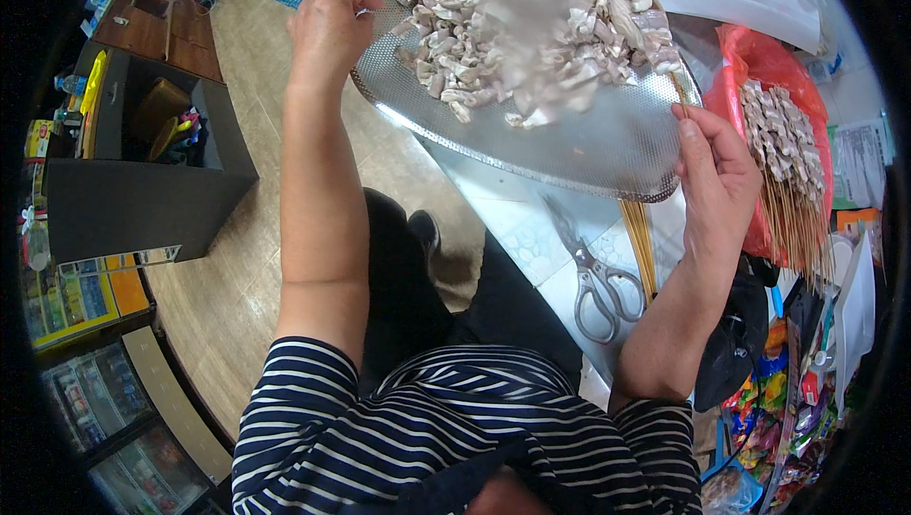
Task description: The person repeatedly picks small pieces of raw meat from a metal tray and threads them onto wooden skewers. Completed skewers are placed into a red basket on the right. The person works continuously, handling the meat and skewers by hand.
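Note:
My left hand (333,32) is at the left rim of a perforated metal tray (455,132), its fingers curled over the edge. Cut pieces of pale, greyish-white meat that look like intestine (455,52) are heaped in the tray; a blurred patch hides the middle of the heap. My right hand (715,159), at the tray's right edge, pinches the bare end of a bamboo skewer (678,91). Folded meat pieces (658,45) are threaded on that skewer's far part. A bundle of bare skewers (638,244) lies partly under the tray, beside metal kitchen scissors (594,273).
A red plastic bag (758,52) at right holds many loaded skewers (783,138). The tray stands on a white tiled-pattern table (512,230). Left are a dark cabinet (149,209) and display shelves (99,387). Colourful packets (765,408) fill the lower right.

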A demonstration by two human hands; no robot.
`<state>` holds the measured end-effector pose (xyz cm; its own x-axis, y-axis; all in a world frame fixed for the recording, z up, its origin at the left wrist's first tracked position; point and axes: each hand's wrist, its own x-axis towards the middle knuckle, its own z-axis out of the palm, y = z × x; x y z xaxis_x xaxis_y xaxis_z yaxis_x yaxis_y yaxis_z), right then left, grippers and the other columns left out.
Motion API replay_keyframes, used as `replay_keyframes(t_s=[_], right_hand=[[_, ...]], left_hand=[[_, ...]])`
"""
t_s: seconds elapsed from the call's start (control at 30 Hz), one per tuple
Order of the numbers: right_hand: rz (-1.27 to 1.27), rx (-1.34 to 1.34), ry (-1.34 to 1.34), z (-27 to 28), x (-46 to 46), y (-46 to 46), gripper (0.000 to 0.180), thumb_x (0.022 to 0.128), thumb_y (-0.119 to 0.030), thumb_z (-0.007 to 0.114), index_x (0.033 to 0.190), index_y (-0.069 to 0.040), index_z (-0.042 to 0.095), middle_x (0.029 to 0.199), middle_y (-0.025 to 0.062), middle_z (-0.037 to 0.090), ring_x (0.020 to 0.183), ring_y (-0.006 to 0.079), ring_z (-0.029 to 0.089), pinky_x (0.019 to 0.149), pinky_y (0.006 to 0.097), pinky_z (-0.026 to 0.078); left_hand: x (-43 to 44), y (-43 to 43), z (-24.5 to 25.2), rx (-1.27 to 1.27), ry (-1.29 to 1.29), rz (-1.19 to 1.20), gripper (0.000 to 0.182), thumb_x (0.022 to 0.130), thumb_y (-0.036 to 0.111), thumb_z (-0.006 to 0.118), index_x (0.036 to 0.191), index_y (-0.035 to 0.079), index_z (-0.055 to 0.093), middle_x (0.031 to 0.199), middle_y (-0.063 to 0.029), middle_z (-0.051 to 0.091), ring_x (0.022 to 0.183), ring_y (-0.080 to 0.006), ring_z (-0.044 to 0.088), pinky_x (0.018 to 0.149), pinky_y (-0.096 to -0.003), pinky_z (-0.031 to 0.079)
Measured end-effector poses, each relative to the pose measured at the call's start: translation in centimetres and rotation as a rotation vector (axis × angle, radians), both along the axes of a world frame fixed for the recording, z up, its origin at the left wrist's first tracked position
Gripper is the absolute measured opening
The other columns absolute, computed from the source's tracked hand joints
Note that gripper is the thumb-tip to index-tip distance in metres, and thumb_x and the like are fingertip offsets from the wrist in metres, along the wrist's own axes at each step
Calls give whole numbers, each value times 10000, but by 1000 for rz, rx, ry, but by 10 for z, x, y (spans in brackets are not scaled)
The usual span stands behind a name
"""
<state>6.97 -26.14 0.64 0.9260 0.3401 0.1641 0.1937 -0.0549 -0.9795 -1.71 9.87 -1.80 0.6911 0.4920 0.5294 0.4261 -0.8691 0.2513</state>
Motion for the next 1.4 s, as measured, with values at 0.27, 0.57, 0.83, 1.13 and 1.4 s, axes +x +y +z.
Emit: replay_keyframes(t_s=[0.27,0.57,0.83,1.13,1.4], right_hand=[[-22,-3,28,1,0,2,149,847,-66,588,967,-1,647,781,-9,593,582,19,439,524,158,347],[6,-16,-29,-4,2,1,165,862,-98,592,1006,-33,642,840,-23,623,555,-4,409,478,130,308],[8,9,-7,-2,2,-3,151,850,-78,594,970,-2,646,798,-12,603,578,17,436,520,157,358],[8,-7,-19,2,2,-3,153,852,-73,590,972,5,644,744,-24,576,577,15,431,515,156,346],[33,29,1,1,2,-2,154,844,-55,595,976,6,645,737,-30,569,574,12,424,515,152,335]], left_hand=[[6,4,2,59,138,2,157,673,154,663,813,211,702,869,-53,621,881,-270,582,748,-418,450],[19,-7,0,12,251,-49,158,678,131,659,821,183,697,927,-62,619,958,-272,550,820,-420,404],[27,-11,1,22,297,-137,187,660,105,641,829,165,691,922,-73,623,947,-279,560,818,-417,410],[45,-16,15,-5,260,-167,181,675,122,623,840,146,694,869,-108,653,874,-290,610,764,-404,468],[66,-24,14,-196,195,-315,196,722,170,607,894,109,680,836,-95,667,810,-272,631,770,-357,495]])
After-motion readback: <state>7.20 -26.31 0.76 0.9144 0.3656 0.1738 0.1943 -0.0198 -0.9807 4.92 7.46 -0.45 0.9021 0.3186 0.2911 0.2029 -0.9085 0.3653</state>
